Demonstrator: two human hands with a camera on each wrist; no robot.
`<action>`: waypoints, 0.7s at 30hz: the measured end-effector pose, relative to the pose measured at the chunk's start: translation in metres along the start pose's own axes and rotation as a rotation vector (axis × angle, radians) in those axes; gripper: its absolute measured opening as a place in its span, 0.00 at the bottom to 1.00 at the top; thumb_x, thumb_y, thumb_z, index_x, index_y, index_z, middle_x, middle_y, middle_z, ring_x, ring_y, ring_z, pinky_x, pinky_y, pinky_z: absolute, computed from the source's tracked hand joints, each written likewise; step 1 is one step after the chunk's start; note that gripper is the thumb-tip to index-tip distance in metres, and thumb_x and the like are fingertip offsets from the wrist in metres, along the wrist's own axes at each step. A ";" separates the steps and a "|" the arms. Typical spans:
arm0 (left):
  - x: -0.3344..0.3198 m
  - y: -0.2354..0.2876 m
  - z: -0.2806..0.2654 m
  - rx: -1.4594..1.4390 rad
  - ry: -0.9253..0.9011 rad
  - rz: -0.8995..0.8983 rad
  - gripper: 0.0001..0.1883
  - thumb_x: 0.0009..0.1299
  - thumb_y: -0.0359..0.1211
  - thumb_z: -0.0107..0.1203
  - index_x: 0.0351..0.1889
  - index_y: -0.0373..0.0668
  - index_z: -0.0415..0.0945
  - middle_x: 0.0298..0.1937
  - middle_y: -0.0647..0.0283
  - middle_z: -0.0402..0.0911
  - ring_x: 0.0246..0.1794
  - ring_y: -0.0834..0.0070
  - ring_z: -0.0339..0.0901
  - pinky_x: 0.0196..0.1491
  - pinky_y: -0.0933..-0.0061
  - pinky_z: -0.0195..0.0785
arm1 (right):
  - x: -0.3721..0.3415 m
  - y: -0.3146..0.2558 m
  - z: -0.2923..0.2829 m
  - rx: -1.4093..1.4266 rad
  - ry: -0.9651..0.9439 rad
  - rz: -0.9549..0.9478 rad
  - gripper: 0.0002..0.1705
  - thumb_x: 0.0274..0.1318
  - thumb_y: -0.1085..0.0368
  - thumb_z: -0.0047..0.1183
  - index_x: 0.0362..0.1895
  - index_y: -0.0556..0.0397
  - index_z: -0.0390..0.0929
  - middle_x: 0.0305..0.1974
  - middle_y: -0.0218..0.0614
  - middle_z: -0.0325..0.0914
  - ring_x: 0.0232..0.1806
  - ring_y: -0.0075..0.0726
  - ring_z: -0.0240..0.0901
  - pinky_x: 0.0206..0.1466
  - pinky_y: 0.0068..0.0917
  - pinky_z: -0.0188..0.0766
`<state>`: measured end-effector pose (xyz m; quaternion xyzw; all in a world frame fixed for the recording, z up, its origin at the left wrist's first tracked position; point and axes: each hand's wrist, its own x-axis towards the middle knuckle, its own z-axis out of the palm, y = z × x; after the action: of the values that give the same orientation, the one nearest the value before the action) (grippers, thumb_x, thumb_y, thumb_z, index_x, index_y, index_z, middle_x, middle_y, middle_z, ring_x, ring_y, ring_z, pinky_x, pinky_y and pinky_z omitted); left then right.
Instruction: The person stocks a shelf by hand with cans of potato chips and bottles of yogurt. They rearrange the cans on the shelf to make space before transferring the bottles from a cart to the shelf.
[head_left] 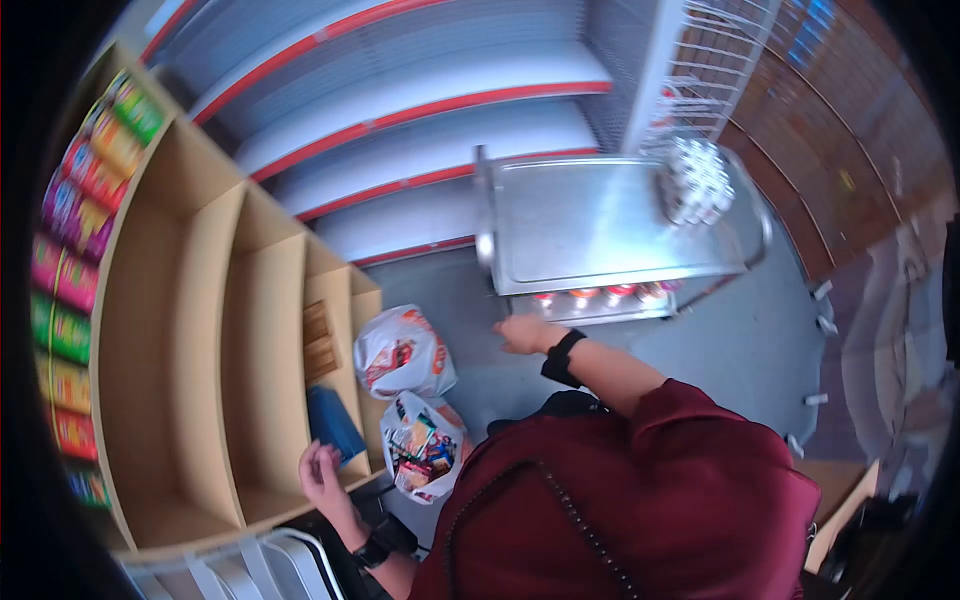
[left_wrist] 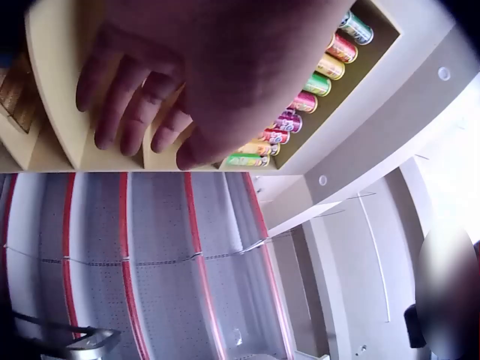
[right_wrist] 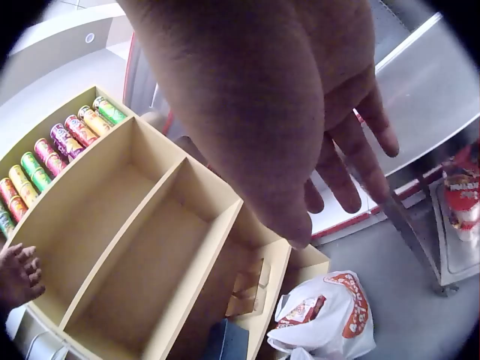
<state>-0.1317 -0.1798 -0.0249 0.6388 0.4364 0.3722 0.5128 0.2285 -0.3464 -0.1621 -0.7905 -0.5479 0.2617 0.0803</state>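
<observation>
My left hand (head_left: 322, 472) hovers by the lower end of the wooden shelf unit (head_left: 238, 330), holding nothing; in its wrist view the fingers (left_wrist: 139, 112) hang loosely bent. Out over the floor, near the lower side of the metal cart (head_left: 570, 215), is my right hand (head_left: 528, 333). The right wrist view shows its fingers (right_wrist: 349, 154) relaxed around nothing. Between the hands, two white plastic bags stand on the floor: a printed bag (head_left: 405, 352) and an open bag (head_left: 425, 445) full of colourful packets. A blue box (head_left: 335, 425) sits on a low shelf near my left hand.
Colourful canisters (head_left: 70, 290) line the top shelf. Brown boxes (head_left: 320, 338) occupy a lower shelf. A wrapped pack of cans (head_left: 697, 182) is on the cart, with red-topped jars (head_left: 620, 293) beneath. Red-edged metal shelving (head_left: 420, 125) stands behind. Folded metal frames (head_left: 240, 575) lie at lower left.
</observation>
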 end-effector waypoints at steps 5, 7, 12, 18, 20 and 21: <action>-0.022 -0.012 0.053 0.058 -0.079 -0.148 0.11 0.68 0.30 0.51 0.46 0.35 0.71 0.37 0.61 0.77 0.37 0.78 0.74 0.44 0.77 0.68 | -0.065 0.042 0.035 0.074 -0.068 0.106 0.19 0.48 0.55 0.53 0.40 0.54 0.75 0.40 0.47 0.77 0.44 0.51 0.74 0.45 0.45 0.71; -0.032 -0.014 0.082 0.052 -0.154 -0.056 0.12 0.67 0.28 0.51 0.47 0.34 0.70 0.38 0.60 0.76 0.38 0.77 0.75 0.45 0.77 0.67 | -0.109 0.066 0.047 0.134 -0.035 0.143 0.18 0.46 0.56 0.54 0.40 0.54 0.75 0.40 0.47 0.77 0.45 0.51 0.73 0.46 0.45 0.70; -0.069 0.020 0.146 0.051 -0.264 -0.015 0.14 0.67 0.27 0.51 0.50 0.33 0.69 0.41 0.59 0.76 0.40 0.78 0.74 0.47 0.79 0.66 | -0.185 0.134 0.080 0.079 -0.154 0.277 0.18 0.45 0.56 0.55 0.39 0.53 0.75 0.38 0.47 0.77 0.43 0.52 0.73 0.45 0.44 0.70; -0.110 0.019 0.130 0.265 -0.222 0.044 0.16 0.63 0.28 0.56 0.49 0.38 0.72 0.36 0.65 0.77 0.35 0.81 0.74 0.39 0.78 0.69 | -0.203 0.208 0.118 0.000 -0.267 0.245 0.21 0.49 0.50 0.53 0.39 0.54 0.75 0.42 0.48 0.76 0.46 0.54 0.70 0.50 0.45 0.66; -0.119 0.028 0.114 0.297 -0.166 0.008 0.16 0.62 0.31 0.58 0.48 0.37 0.73 0.35 0.63 0.79 0.34 0.79 0.76 0.39 0.77 0.69 | -0.186 0.206 0.106 0.003 -0.288 0.272 0.27 0.47 0.49 0.56 0.47 0.51 0.73 0.48 0.47 0.73 0.52 0.52 0.68 0.55 0.43 0.65; -0.123 0.027 0.107 0.253 -0.131 -0.065 0.15 0.63 0.32 0.58 0.47 0.37 0.74 0.36 0.62 0.80 0.35 0.78 0.77 0.40 0.76 0.70 | -0.173 0.208 0.104 0.025 -0.284 0.268 0.30 0.45 0.49 0.57 0.51 0.51 0.72 0.51 0.46 0.72 0.54 0.50 0.67 0.57 0.40 0.64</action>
<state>-0.0704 -0.3332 -0.0230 0.7068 0.4659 0.2552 0.4671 0.3025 -0.6002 -0.2802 -0.8105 -0.4402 0.3857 -0.0237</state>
